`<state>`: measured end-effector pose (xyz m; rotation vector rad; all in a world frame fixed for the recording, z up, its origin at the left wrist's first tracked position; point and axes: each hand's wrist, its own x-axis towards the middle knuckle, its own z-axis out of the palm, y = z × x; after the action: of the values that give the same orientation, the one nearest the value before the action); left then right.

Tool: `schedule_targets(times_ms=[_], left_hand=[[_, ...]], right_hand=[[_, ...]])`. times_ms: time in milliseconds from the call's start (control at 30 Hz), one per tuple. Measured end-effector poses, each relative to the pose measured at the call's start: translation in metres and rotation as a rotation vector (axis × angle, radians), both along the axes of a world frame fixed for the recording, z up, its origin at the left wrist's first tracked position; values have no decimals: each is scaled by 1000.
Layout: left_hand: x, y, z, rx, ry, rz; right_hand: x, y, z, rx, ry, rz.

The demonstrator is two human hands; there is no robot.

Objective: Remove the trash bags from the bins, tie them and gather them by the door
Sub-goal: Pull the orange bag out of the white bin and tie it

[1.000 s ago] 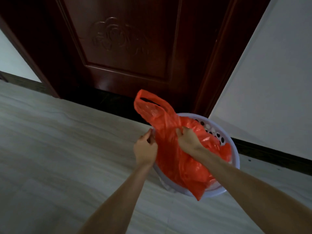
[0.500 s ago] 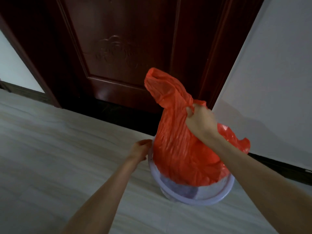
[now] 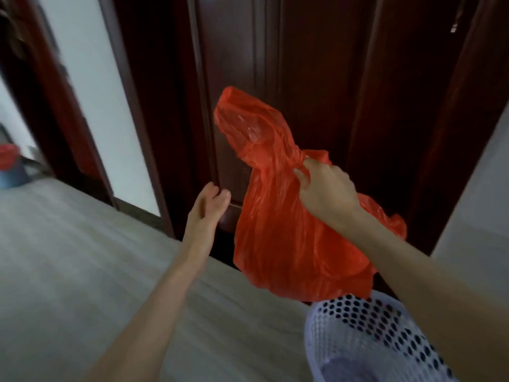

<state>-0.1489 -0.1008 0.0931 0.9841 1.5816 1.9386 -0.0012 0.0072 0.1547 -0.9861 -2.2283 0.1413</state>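
The right hand [image 3: 325, 191] grips the red trash bag [image 3: 286, 232] at its gathered neck, fingers and thumb curled tight round the bunched plastic, knuckles turned toward the camera. Above the grip a loose tail of the bag stands up and leans to the left; below it the body of the bag hangs slack and creased, clear of the floor [image 3: 68, 271] and lifted out of the bin [image 3: 355, 343]. The bag's lowest fold hangs just above the bin's far rim; whether the two touch cannot be told. The bin, a pale lavender basket with round perforations in its wall, sits at the near right, partly hidden by the right forearm. The left hand [image 3: 206, 213] is raised just to the left of the bag and holds nothing: its fingers [image 3: 210, 193] are nearly straight and close together, the thumb a little apart, palm turned toward the bag with a narrow gap between them. Beyond both hands stands the dark wooden door [image 3: 316, 64], with a white wall on either side. At the far left, blurred, a second red-lined container [image 3: 8, 166] stands on the pale floor
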Motion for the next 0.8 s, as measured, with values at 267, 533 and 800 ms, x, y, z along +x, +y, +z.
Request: schedule_targets(times_ms=[267, 533, 800], left_hand=[[-60, -63, -46, -164, -88, 67], [-71, -92, -169, -436, -279, 315], [-70, -109, -205, -307, -563, 315]], right_hand=[[-95, -57, -89, -257, -419, 282], [-100, -98, -231, -787, -417, 585], [-39, -43, -219, -684, -830, 372]])
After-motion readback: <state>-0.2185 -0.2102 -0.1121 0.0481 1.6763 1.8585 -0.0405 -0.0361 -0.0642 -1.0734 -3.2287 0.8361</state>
